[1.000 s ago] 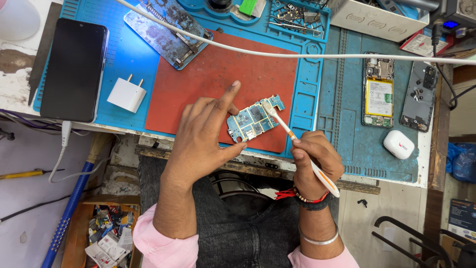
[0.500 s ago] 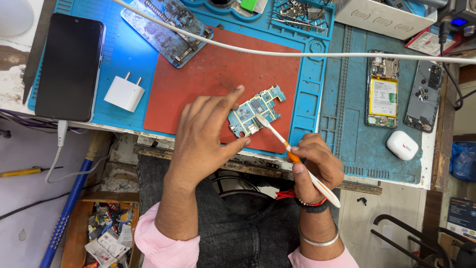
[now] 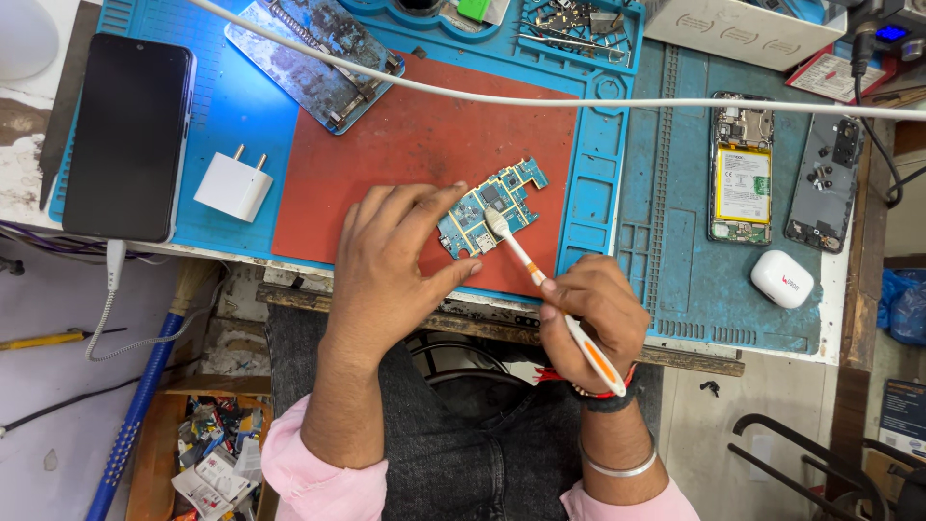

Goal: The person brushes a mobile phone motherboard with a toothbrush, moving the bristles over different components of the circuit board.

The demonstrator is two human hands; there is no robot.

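Board (image 3: 492,207): pinned flat on red mat (image 3: 405,154) by left hand (image 3: 400,265).
Brush (image 3: 540,280): right hand (image 3: 593,318) grip closed round handle; keep strokes light, bristles on contacts.

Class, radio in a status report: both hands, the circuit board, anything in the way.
Left hand steadies circuit board. Right hand grips toothbrush, bristles on board. White cable crosses mat behind, apart.

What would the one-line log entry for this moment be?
left hand: steadies circuit board on red mat | right hand: holds toothbrush, bristles on board
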